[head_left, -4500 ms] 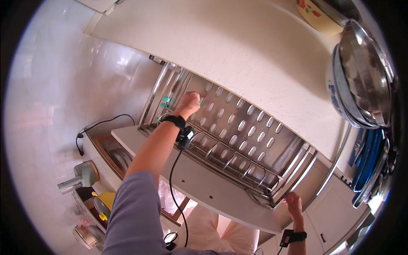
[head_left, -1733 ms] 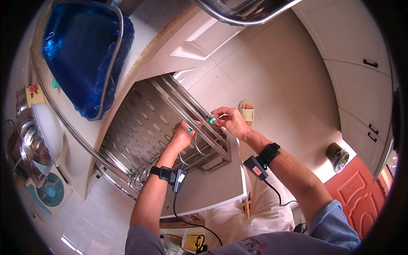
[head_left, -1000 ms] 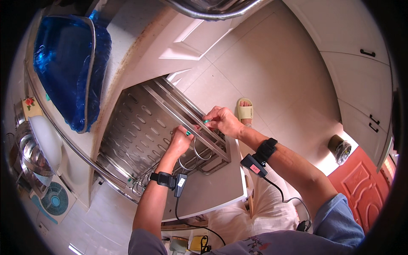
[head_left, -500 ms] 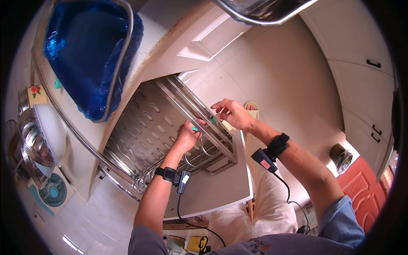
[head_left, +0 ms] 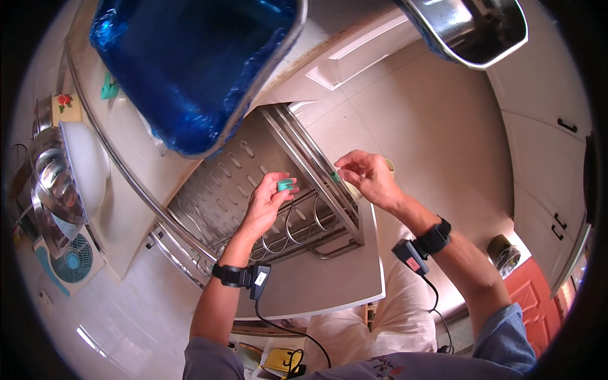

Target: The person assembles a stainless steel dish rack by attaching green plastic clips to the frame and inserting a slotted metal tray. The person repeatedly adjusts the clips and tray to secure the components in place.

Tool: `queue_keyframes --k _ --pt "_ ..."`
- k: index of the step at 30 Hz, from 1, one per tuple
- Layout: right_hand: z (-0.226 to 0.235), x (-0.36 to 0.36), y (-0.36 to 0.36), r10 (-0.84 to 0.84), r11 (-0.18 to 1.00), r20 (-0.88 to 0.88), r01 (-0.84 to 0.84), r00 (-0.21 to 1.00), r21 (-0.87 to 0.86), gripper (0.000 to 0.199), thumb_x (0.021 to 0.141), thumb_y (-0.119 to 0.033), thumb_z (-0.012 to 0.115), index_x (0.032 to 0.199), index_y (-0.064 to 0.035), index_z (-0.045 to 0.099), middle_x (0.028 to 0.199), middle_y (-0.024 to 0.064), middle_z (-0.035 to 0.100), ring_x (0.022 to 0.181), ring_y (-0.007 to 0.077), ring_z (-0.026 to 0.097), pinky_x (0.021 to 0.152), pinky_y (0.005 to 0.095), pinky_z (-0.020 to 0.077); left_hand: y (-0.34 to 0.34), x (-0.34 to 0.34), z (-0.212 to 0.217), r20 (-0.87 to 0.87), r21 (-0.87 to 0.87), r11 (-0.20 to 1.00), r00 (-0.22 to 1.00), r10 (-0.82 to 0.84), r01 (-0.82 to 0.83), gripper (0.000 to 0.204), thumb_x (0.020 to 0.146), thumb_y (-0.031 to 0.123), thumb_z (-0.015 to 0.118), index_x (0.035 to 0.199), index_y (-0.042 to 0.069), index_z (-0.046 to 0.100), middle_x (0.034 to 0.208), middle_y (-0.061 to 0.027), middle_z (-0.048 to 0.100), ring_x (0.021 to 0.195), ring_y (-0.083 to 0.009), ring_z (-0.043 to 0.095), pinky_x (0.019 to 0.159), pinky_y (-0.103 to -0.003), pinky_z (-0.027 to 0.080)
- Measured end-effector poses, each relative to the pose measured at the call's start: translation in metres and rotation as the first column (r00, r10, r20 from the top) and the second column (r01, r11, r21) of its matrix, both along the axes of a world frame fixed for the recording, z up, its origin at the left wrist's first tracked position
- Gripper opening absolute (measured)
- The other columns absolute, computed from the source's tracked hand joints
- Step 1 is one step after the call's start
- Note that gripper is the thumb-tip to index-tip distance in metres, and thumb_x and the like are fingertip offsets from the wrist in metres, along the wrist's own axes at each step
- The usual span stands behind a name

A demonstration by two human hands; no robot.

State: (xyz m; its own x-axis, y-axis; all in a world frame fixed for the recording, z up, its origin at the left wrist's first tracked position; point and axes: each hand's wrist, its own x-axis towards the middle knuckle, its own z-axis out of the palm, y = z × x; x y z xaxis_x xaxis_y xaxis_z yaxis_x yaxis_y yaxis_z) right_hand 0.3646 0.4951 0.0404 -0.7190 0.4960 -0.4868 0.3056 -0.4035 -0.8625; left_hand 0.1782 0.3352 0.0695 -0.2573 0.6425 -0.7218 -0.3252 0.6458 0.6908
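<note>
My left hand [head_left: 265, 204] is raised in front of a steel dish rack [head_left: 253, 190] and pinches a small teal clip [head_left: 285, 185] between thumb and fingers. My right hand [head_left: 367, 177] is held a little to the right, at the rack's outer rail [head_left: 310, 168], with its fingertips closed on another small teal piece [head_left: 335, 177]. The two hands are apart. Both wrists wear black bands with a small wired device. The rack has a perforated back and wire loops [head_left: 297, 225].
A blue plastic-lined metal basin [head_left: 190, 63] sits on top at upper left, a steel bowl [head_left: 475, 28] at upper right. Stacked steel bowls [head_left: 57, 183] and a small fan [head_left: 73, 263] are at left. White cabinets [head_left: 551, 114] are at right, a grey shelf [head_left: 316, 291] below the rack.
My hands, close together on the rack's rail a second ago, have drawn apart. My left hand has come away holding a teal clip. The view has tilted up toward the basin.
</note>
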Motion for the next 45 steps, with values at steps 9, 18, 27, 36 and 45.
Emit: queue_keyframes --k 9,18,27,36,45 --pt "0.078 -0.011 0.001 0.178 0.958 -0.134 -0.203 0.975 -0.203 0.033 0.079 -0.018 0.069 0.099 0.0062 0.058 0.074 0.0054 0.063 0.068 0.0074 0.056 0.059 0.0237 0.0470 0.034 0.038 0.072 -0.448 0.273 0.949 0.894 -0.022 0.160 0.030 0.070 -0.008 0.067 0.097 0.004 0.065 0.093 -0.0065 0.057 0.085 -0.0153 0.060 0.071 -0.024 0.052" --pt "0.071 0.019 0.004 0.037 0.966 -0.056 -0.050 0.998 -0.254 0.032 0.079 -0.008 0.068 0.107 0.0050 0.057 0.090 0.0060 0.059 0.079 0.0102 0.057 0.072 0.0233 0.0480 0.046 0.071 0.072 -0.680 0.272 0.912 0.732 -0.044 0.307 0.028 0.072 0.001 0.068 0.098 0.003 0.057 0.094 -0.0091 0.063 0.081 -0.0193 0.063 0.069 -0.029 0.052" --pt "0.008 0.074 0.010 -0.015 0.950 0.054 0.031 0.998 -0.310 0.035 0.085 -0.010 0.060 0.113 0.0079 0.050 0.101 0.0122 0.058 0.089 0.0170 0.058 0.084 0.0306 0.0492 -0.017 -0.007 0.011 -0.494 -0.181 0.970 0.838 -0.230 0.160 0.021 0.079 -0.004 0.052 0.097 0.001 0.059 0.091 -0.0090 0.064 0.088 -0.0143 0.060 0.077 -0.026 0.047" --pt "-0.028 0.090 -0.018 -0.139 0.786 0.044 0.137 0.989 -0.602 0.034 0.087 -0.013 0.057 0.117 0.0028 0.052 0.100 0.0059 0.058 0.092 0.0144 0.058 0.084 0.0282 0.0489 -0.034 0.004 -0.053 0.044 -0.265 0.856 0.893 -0.448 0.443 0.026 0.086 0.017 0.061 0.106 0.002 0.057 0.096 -0.0017 0.060 0.092 -0.0115 0.053 0.082 -0.026 0.043" --pt "-0.027 0.090 -0.022 -0.081 0.827 0.049 0.094 0.996 -0.554 0.029 0.086 -0.003 0.055 0.115 0.0001 0.054 0.093 0.0044 0.060 0.085 0.0132 0.059 0.080 0.0269 0.0492 -0.027 0.005 -0.054 0.050 -0.234 0.907 0.936 -0.349 0.351 0.020 0.085 0.023 0.062 0.084 0.003 0.057 0.069 0.0028 0.052 0.064 -0.0075 0.046 0.061 -0.024 0.042"
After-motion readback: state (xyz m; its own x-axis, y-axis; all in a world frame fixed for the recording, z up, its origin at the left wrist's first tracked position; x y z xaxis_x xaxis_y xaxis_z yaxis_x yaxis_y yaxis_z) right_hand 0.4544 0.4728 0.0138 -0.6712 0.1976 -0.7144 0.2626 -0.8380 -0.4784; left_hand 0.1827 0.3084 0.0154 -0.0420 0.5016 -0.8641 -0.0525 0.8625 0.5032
